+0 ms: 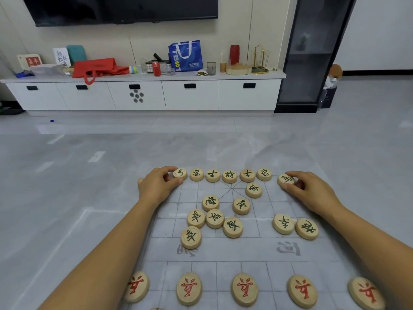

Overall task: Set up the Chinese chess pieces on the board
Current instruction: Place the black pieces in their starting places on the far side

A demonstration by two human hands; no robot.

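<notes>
Head view. The board, a thin translucent sheet, lies flat on the grey floor. The left hand sits at the board's far-left corner, thumb and forefinger pinching the left horse piece. That piece lies at the left end of the far row, just beside the next disc. The right hand sits at the far-right corner, thumb and curled fingers gripping the right horse piece. That piece lies slightly apart from the row's right end and a little nearer the camera. Between the hands, the far-row discs, five with dark lettering, line the far edge. The loose dark-lettered pieces are scattered mid-board between the forearms, several touching; two lie close to the right forearm. The red-lettered pieces, five in a row, lie nearest the camera, well apart from both hands.
</notes>
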